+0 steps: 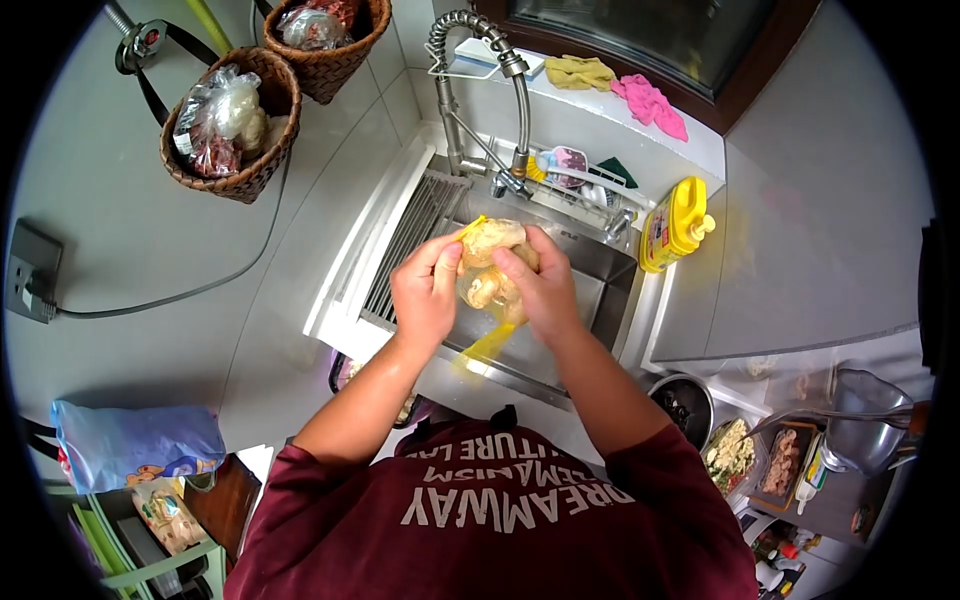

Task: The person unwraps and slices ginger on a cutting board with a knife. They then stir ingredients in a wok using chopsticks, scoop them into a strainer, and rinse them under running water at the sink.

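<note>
Over the sink (610,335), both my hands grip a clear plastic bag (494,262) filled with pale tan, rounded lumps that look like mushrooms. My left hand (425,290) pinches its upper left side, with the thumb on top. On the right side, my right hand (545,280) wraps round the bag, and its thumb presses on the front. A yellow plastic strip (485,345) hangs from the bag below my hands. The fingers behind the bag are partly hidden.
A spring-neck faucet (523,110) rises behind the sink. Right of it stands a yellow detergent bottle (675,225). Wicker baskets (262,185) hang at upper left. A black bowl (685,400) and food trays (787,455) sit at lower right.
</note>
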`<control>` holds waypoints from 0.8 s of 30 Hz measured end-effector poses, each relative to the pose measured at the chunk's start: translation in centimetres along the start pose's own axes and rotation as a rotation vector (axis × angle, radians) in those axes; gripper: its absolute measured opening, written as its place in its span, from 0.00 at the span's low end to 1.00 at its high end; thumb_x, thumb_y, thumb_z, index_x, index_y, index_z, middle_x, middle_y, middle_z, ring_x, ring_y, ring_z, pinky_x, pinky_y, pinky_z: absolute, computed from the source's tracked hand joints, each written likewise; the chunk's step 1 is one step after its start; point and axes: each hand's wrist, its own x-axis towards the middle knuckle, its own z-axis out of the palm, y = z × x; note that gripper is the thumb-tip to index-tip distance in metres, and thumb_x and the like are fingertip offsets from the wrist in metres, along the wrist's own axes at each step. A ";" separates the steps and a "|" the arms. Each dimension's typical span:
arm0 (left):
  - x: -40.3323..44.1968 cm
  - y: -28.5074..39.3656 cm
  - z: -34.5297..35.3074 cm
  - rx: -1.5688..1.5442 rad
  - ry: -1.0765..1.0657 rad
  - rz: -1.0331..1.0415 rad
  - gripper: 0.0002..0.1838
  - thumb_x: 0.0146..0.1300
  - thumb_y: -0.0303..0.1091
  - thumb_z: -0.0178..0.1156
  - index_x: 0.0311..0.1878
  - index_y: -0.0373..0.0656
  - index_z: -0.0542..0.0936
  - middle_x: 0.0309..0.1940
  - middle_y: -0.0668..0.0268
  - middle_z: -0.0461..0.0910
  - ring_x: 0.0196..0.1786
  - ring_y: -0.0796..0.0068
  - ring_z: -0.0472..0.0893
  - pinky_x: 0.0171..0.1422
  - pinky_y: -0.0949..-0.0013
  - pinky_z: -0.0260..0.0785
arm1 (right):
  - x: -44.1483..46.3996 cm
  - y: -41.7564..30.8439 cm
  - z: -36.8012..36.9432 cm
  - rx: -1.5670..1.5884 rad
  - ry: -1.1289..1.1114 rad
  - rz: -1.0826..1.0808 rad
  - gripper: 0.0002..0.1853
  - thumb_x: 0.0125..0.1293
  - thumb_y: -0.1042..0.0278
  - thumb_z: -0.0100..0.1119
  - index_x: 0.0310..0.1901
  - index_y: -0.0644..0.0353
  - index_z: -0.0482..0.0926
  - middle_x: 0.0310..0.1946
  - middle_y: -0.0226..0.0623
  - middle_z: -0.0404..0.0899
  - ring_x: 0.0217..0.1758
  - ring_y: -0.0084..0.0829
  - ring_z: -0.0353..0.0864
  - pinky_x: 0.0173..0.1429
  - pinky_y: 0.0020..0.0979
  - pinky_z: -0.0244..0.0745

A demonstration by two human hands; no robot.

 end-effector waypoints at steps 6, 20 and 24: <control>-0.8 0.0 0.6 -0.260 0.029 -0.182 0.06 0.66 0.26 0.58 0.42 0.34 0.79 0.28 0.70 0.80 0.31 0.86 0.76 0.35 0.80 0.68 | 0.4 0.3 -0.2 0.166 0.053 0.149 0.14 0.65 0.64 0.61 0.49 0.62 0.75 0.41 0.30 0.79 0.43 0.19 0.78 0.47 0.24 0.74; -0.8 1.0 0.5 -0.485 -0.238 -0.316 0.16 0.63 0.26 0.60 0.53 0.34 0.73 0.43 0.64 0.79 0.45 0.79 0.78 0.50 0.74 0.71 | 1.3 0.9 0.3 0.392 0.121 -0.046 0.14 0.70 0.61 0.50 0.49 0.61 0.73 0.46 0.35 0.77 0.51 0.26 0.75 0.58 0.30 0.68; 0.8 -0.8 -0.5 -0.444 -0.198 -0.399 0.17 0.65 0.28 0.59 0.55 0.35 0.72 0.45 0.63 0.78 0.46 0.77 0.78 0.50 0.73 0.73 | 2.6 -0.3 0.4 0.549 0.149 -0.166 0.20 0.71 0.55 0.45 0.56 0.59 0.68 0.54 0.40 0.72 0.62 0.33 0.68 0.68 0.41 0.59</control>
